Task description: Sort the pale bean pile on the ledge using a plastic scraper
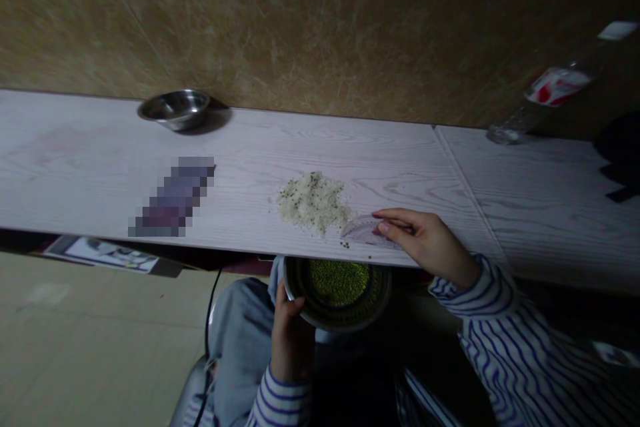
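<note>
My left hand [293, 330] grips the rim of a metal bowl [377, 307] just below the table's front edge. Inside it lie many small green beans [340, 280], which look like mung beans. Between thumb and fingers, my right hand [425, 237] pinches a clear plastic protractor [363, 230], its curved edge low over the tabletop. Left of the protractor spreads a pile of white rice [315, 203] with green beans mixed in. A few loose beans [345, 245] lie by the protractor near the table edge.
A small steel bowl [177, 110] stands at the back left by the wall. A pixelated dark flat object [175, 197] lies in front of it. On the right are a clear bottle [545, 93] with a red-and-white label and a dark object [620, 153]. The tabletop [250, 147] is narrow.
</note>
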Action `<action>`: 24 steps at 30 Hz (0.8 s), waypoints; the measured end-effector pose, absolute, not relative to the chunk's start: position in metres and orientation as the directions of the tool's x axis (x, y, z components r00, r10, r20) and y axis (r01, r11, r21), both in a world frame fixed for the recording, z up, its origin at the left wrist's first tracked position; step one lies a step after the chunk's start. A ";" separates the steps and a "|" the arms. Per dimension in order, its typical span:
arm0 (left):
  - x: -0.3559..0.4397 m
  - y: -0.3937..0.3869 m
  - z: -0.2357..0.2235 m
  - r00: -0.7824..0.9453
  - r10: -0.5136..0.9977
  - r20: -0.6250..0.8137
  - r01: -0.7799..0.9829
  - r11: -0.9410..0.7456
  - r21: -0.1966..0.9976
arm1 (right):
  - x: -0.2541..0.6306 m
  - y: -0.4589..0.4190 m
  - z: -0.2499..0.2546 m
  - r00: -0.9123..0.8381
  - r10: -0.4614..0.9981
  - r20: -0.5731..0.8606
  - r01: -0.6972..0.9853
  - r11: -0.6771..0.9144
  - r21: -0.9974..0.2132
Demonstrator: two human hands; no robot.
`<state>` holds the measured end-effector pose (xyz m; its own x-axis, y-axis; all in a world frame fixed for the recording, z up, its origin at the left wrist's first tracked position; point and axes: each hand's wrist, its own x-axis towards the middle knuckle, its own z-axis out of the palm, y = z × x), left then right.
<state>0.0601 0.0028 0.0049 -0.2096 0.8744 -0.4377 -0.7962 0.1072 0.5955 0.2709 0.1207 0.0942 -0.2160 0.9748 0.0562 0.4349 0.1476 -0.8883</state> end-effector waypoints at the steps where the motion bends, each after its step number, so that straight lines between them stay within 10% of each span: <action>1: 0.059 0.003 0.003 -0.207 0.877 -0.433 -0.796 0.107 0.596 | 0.271 0.122 0.093 -0.210 0.975 0.067 0.431 0.154 -0.889; 24: 0.063 0.005 0.010 -0.240 0.864 -0.443 -0.809 0.075 0.583 | 0.285 0.127 0.095 -0.112 0.993 0.050 0.406 0.091 -0.909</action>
<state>0.0629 0.0047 0.0098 -0.2399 0.8636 -0.4434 -0.8089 0.0747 0.5832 0.2851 0.1268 0.0949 -0.1115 0.9925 0.0501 0.4062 0.0915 -0.9092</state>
